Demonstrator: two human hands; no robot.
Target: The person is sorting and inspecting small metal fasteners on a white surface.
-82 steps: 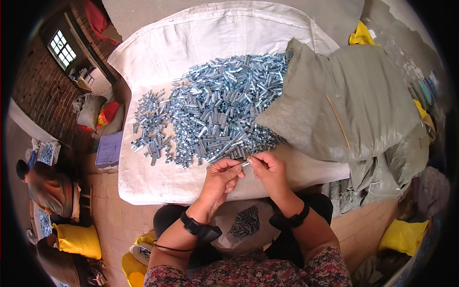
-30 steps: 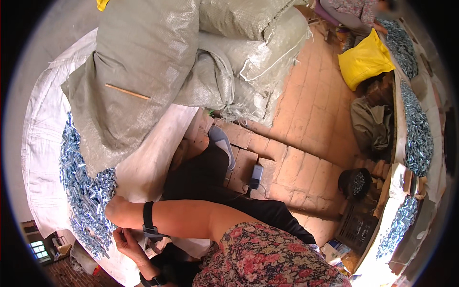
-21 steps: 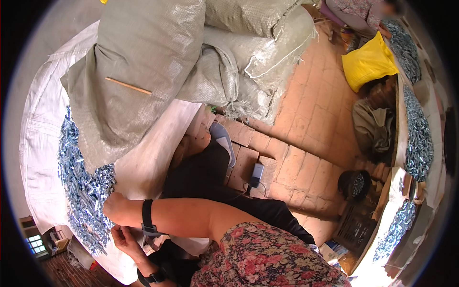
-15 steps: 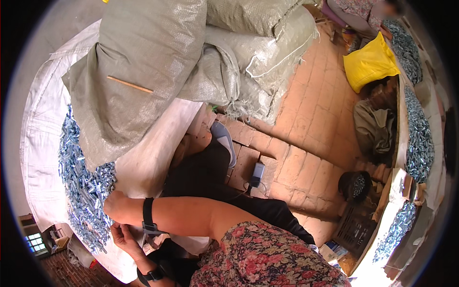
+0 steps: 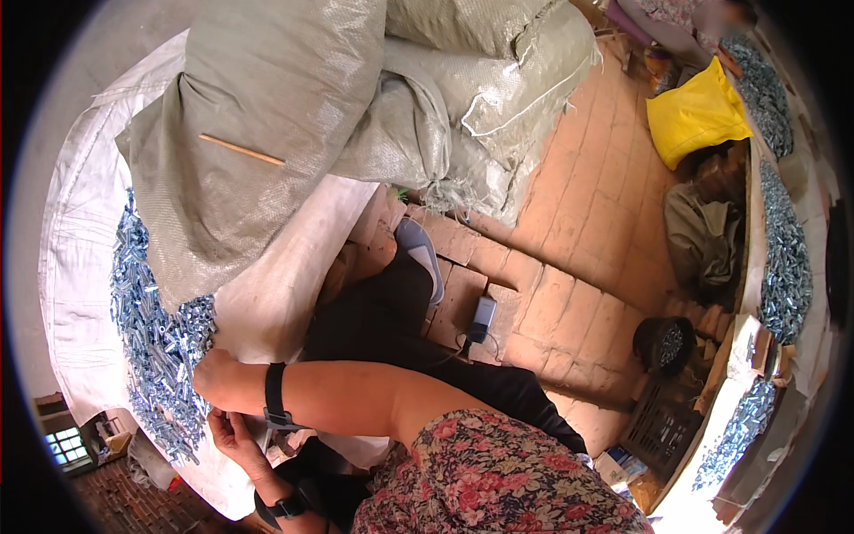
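Note:
Small shiny blue-silver metal tubes (image 5: 165, 343) lie in a heap on a white cloth (image 5: 267, 307). At the heap's right edge is my right hand (image 5: 213, 377), bent at the wrist, its fingers curled under and out of sight. Just below it is my left hand (image 5: 233, 438), thumb and fingers drawn together in a pinch. Whatever sits between those fingertips is too small to make out. Each wrist has a black strap, and my right forearm crosses the middle of the view.
Large woven sacks (image 5: 267, 133) are stacked beyond the heap, with a thin wooden stick (image 5: 242, 149) on one. A yellow sack (image 5: 698, 116), a black bucket (image 5: 663, 345) and more metal pieces (image 5: 783, 258) line the right side. Another person (image 5: 663, 36) sits at the top right.
The view has shifted slightly. My left fingers have moved a little near the right hand; both hands stay at the edge of the heap.

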